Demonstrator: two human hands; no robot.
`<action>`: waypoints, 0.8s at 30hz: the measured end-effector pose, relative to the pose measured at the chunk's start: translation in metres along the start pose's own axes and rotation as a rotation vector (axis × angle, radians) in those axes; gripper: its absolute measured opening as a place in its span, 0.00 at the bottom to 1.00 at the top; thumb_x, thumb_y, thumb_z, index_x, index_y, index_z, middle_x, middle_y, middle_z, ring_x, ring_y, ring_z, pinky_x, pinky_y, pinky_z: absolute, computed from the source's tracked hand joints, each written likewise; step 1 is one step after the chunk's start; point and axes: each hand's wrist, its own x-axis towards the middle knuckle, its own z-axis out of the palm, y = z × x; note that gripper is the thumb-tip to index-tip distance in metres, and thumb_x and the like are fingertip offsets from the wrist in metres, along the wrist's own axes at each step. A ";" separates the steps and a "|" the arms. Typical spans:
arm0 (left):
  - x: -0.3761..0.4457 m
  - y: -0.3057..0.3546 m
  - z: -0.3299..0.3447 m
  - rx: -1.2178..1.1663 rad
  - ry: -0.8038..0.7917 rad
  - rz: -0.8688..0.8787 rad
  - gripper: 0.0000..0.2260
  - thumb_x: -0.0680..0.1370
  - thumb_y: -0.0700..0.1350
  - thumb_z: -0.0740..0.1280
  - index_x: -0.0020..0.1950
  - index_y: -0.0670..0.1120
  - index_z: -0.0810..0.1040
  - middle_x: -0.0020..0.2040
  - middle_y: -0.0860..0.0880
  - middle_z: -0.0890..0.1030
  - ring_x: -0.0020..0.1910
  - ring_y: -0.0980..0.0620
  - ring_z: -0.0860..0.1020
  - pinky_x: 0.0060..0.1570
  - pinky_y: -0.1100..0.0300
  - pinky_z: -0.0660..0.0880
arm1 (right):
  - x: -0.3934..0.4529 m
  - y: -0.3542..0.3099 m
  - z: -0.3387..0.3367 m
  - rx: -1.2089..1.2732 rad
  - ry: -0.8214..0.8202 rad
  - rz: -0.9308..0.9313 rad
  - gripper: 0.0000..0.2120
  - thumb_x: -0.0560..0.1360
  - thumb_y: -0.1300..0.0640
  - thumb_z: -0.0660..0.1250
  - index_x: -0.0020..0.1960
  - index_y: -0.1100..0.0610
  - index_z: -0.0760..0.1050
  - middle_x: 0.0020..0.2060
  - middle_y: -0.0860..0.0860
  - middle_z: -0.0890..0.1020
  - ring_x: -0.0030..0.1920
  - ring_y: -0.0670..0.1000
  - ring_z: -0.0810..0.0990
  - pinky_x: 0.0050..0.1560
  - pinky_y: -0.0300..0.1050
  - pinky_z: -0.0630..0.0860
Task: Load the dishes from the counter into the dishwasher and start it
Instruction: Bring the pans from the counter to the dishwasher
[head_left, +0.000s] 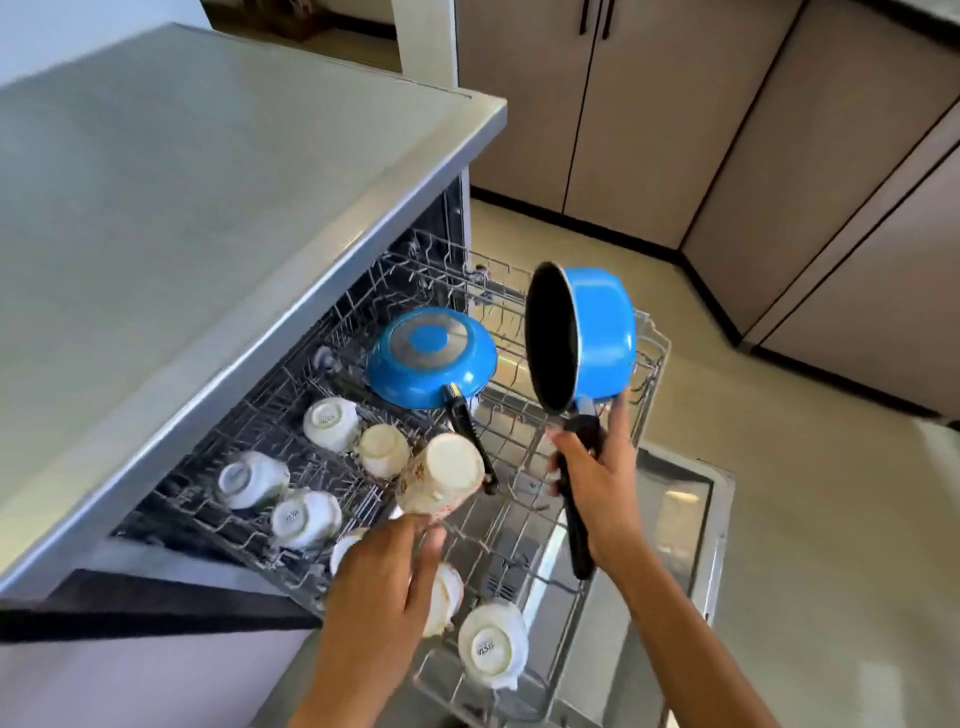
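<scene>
My right hand (597, 488) grips the black handle of a blue saucepan (597, 332), held on its side above the right part of the pulled-out wire rack (524, 452). My left hand (384, 587) holds a cream patterned mug (441, 480) upside down over the rack's middle. A blue frying pan (431, 356) lies face down at the rack's back. Several white cups (491, 644) sit upside down across the rack.
The grey counter (208, 208) overhangs the dishwasher on the left. The open dishwasher door (675, 519) lies flat under the rack. Beige cabinets (675, 130) line the far and right walls, with bare floor (805, 519) between.
</scene>
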 end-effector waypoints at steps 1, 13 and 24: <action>-0.005 -0.015 0.007 0.035 -0.007 -0.002 0.25 0.81 0.61 0.45 0.53 0.48 0.77 0.43 0.53 0.80 0.40 0.55 0.78 0.38 0.62 0.73 | 0.003 0.005 -0.002 -0.113 0.011 -0.003 0.37 0.77 0.66 0.61 0.74 0.41 0.47 0.38 0.55 0.74 0.29 0.49 0.74 0.27 0.43 0.74; -0.016 -0.052 0.042 0.266 -0.043 -0.066 0.30 0.82 0.58 0.44 0.53 0.42 0.81 0.58 0.43 0.80 0.60 0.41 0.77 0.62 0.53 0.59 | 0.015 0.065 0.017 -0.924 0.080 -0.084 0.34 0.79 0.59 0.52 0.73 0.44 0.33 0.54 0.58 0.67 0.31 0.53 0.70 0.35 0.45 0.66; -0.015 -0.057 0.049 0.274 -0.060 -0.063 0.31 0.81 0.57 0.44 0.51 0.43 0.82 0.57 0.41 0.80 0.63 0.45 0.68 0.68 0.56 0.52 | 0.038 0.097 0.034 -1.053 0.262 -0.090 0.42 0.75 0.67 0.59 0.75 0.45 0.36 0.53 0.60 0.67 0.34 0.56 0.72 0.33 0.48 0.68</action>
